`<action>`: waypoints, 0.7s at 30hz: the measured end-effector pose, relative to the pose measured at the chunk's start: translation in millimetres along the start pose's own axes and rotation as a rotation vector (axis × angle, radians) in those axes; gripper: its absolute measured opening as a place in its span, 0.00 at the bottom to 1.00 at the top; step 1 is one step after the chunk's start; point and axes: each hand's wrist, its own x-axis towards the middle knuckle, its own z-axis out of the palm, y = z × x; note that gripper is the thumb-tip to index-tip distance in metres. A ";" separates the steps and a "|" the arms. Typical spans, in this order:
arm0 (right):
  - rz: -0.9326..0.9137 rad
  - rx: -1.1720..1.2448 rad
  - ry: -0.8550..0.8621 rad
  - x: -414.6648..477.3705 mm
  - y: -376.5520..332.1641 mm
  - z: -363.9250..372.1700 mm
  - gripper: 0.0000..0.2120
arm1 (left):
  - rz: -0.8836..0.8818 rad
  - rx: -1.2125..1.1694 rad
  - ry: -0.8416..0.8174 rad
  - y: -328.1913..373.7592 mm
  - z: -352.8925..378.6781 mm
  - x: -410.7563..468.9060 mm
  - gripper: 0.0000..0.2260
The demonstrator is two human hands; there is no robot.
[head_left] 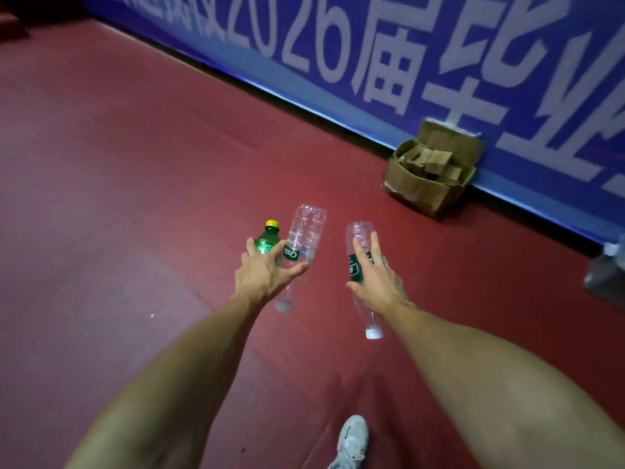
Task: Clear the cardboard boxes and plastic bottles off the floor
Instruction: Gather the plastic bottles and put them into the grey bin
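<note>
The left hand [263, 269] grips two at once, a small green plastic bottle with a yellow cap [267, 240] and a clear plastic bottle with a green label [304, 231], cap down. The right hand [375, 279] holds a second clear plastic bottle [360, 231], also cap down. A torn brown cardboard box [429, 170] sits on the red floor [135, 164], against the blue printed banner [372, 45].

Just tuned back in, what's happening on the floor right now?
A person is carrying bottles. The left hand holds a green bottle and a clear bottle together; the right hand holds a second clear bottle. A torn cardboard box sits on the red floor against the blue banner, not yet picked up.
</note>
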 end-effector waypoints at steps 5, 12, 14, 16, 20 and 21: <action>0.126 0.033 0.100 9.3 86.7 -57.0 0.46 | 0.182 0.069 -0.061 110.8 20.3 37.1 0.31; 0.250 0.052 0.181 49.8 222.4 -134.1 0.46 | 0.364 0.135 -0.120 281.2 64.8 102.1 0.35; 0.284 0.055 0.208 58.8 260.1 -155.3 0.46 | 0.401 0.141 -0.135 327.6 78.9 115.3 0.35; 0.322 0.050 0.237 66.9 295.5 -175.4 0.47 | 0.437 0.142 -0.161 372.8 92.8 127.9 0.35; 0.413 0.064 0.276 87.4 358.2 -206.9 0.48 | 0.524 0.143 -0.199 453.7 120.0 155.2 0.35; 0.431 0.066 0.285 94.4 372.9 -214.0 0.48 | 0.547 0.147 -0.208 473.5 126.5 164.5 0.36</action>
